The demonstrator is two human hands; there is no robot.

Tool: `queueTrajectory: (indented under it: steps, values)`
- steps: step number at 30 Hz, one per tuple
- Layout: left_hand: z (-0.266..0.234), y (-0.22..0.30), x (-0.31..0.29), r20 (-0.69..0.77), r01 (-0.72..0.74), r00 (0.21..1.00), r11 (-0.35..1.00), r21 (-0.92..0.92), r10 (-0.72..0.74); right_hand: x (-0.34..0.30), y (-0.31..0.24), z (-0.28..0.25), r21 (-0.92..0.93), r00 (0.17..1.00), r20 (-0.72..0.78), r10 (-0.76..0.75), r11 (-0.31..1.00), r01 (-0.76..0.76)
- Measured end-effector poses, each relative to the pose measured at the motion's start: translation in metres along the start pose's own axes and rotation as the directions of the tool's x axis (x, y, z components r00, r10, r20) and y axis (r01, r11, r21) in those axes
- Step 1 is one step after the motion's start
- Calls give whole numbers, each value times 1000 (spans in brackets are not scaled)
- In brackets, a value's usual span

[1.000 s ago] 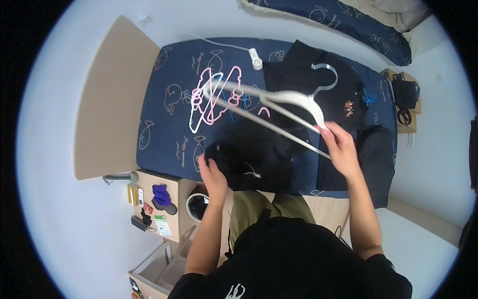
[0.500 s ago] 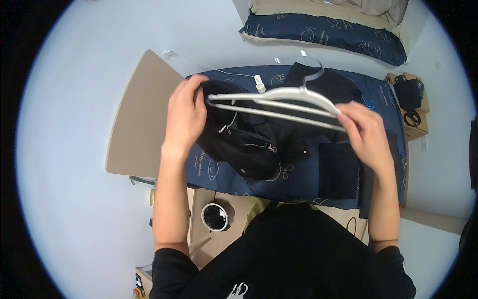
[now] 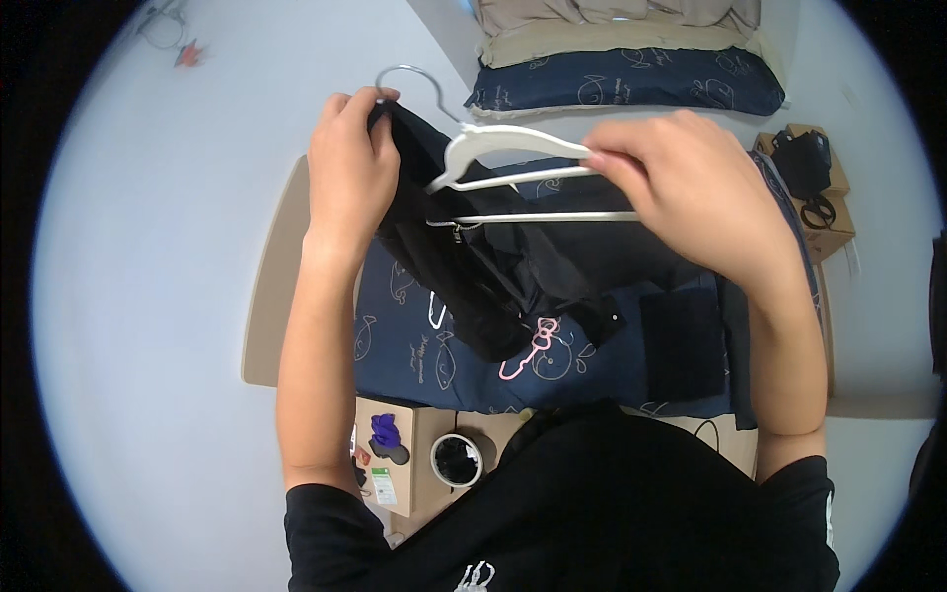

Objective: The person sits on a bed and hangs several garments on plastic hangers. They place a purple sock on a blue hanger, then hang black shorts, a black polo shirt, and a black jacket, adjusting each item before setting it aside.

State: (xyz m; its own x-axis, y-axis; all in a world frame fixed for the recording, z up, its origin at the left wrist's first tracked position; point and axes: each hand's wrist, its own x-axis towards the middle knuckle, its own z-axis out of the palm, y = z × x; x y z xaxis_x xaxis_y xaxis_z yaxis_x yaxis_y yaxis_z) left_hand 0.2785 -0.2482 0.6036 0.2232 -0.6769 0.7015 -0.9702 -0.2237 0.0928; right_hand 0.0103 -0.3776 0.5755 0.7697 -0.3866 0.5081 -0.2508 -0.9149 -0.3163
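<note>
A black garment (image 3: pixel 473 291), perhaps a jacket, hangs bunched from my left hand (image 3: pixel 347 168), whose fingers are closed on its upper edge. My right hand (image 3: pixel 695 192) pinches the right end of a white clothes hanger (image 3: pixel 518 138) with a metal hook. The hanger's left end goes behind the raised cloth, so its tip is hidden. Its hook rises near my left fingers. Below the garment, a pink hanger (image 3: pixel 541 345) lies on the dark blue patterned bedding (image 3: pixel 617 380). A folded black cloth (image 3: pixel 684 340) is under my right forearm.
A beige board (image 3: pixel 271 316) stands left of the bed. Cardboard boxes (image 3: pixel 824 232) with black items are at the far right, and a blue patterned pillow (image 3: pixel 631 81) lies at the back. Near the bed's front are a round white bin (image 3: pixel 436 464) and a small wooden table (image 3: pixel 400 419).
The garment's edge has gone up with my left hand. My right hand has moved left and up with the hanger, whose left end is now behind the cloth. The pink hanger has come into view.
</note>
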Motion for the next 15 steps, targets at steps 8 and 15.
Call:
queueTrajectory:
  steps: [8,15]
  values:
    - [10,-22,25,83,135,990,948,-288,-116,13,12,27,161,995,-62,82,984,-71]
    - [-5,-12,33,261,222,964,708,-670,-55,32,19,40,214,977,-206,47,977,-2]
